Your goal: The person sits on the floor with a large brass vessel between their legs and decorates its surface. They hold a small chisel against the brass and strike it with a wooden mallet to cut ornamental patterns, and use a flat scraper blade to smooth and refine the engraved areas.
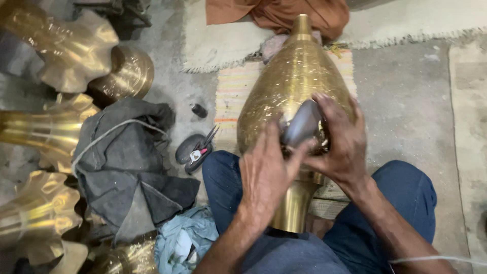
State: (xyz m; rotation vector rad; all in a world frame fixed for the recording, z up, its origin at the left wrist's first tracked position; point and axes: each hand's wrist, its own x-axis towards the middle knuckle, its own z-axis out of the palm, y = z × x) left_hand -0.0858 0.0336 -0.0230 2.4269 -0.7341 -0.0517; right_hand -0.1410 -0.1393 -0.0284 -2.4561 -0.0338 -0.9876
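Both hands, left [266,175] and right [342,147], clamp a grey stone [302,123] against the brass vessel [289,81], mid-rub; steady pressure comes next.

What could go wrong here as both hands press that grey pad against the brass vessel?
The large teardrop-shaped brass vessel lies on its side across the person's legs, so it might roll off while being rubbed. The smooth grey oval pad is pinched between the left hand and right hand; the grip could slip on the polished metal. The small pliers lying beside the knee could be knocked.
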